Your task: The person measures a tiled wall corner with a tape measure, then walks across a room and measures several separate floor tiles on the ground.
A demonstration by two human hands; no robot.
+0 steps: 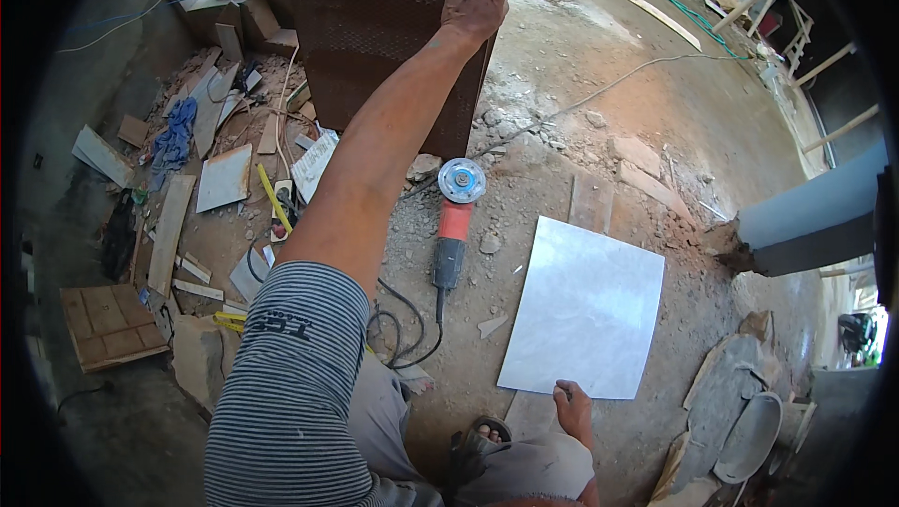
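My left hand [475, 7] reaches far forward, its fingers closed over the top right corner of the brown tiles [393, 58]. Several of these tiles lean upright in a stack, textured backs facing me. Low on the right, my right hand [573, 411] is closed beside the near edge of a white square tile [588, 310]. A small dark thing seems to be between its fingers, too small to name. The white tile lies on the floor, partly over a wooden board [590, 205]. Between the tiles rests an angle grinder [453, 226], disc upward, its body red and dark grey.
Left of me lie broken tiles, wood scraps and a blue cloth [173, 137]. The grinder's dark cable [412, 354] loops near my knee. Rubble surrounds the brown stack's foot. A grey basin [749, 437] sits at lower right, below a column [815, 217].
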